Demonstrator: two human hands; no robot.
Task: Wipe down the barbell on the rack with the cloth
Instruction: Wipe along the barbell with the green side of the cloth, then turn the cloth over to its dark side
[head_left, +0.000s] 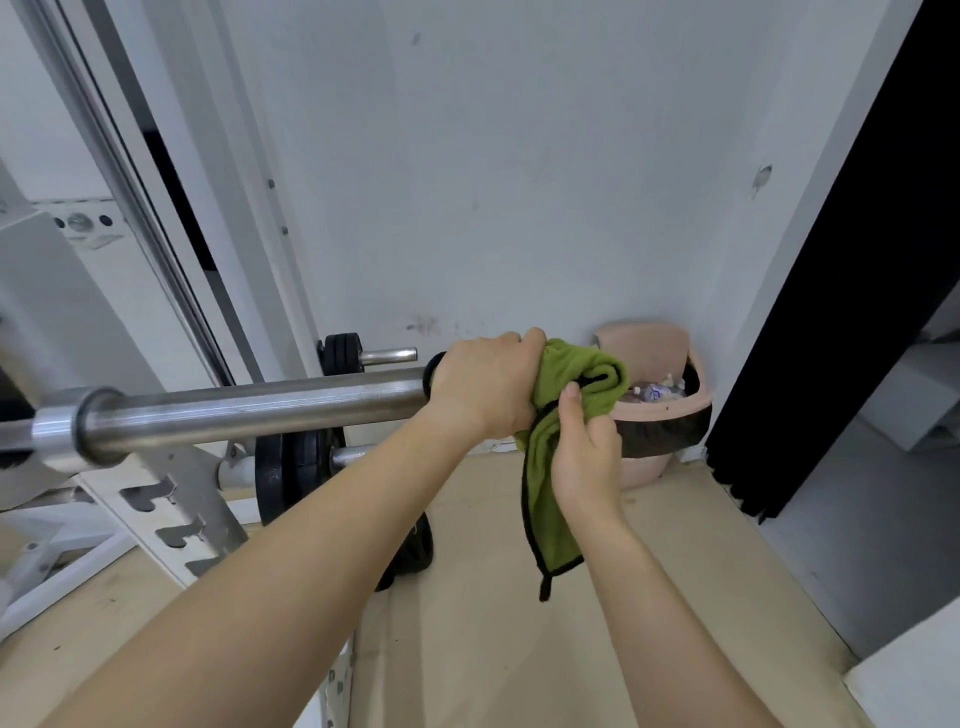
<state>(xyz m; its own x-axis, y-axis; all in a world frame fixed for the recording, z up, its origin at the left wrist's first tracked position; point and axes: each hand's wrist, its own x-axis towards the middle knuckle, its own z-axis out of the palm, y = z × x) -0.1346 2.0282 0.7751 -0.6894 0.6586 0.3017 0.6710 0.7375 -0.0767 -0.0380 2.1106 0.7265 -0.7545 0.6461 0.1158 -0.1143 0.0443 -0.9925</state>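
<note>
Both hands on green cloth (566, 410) at barbell (260, 410) end

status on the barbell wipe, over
Left hand gripping barbell end, bunching green cloth. Right hand pinching cloth below. Trash bin just beyond the bar end, not touching.

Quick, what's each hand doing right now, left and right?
Left hand: closed around the end of the barbell, over the green cloth.
Right hand: closed, pinching the cloth below the bar end.
</note>
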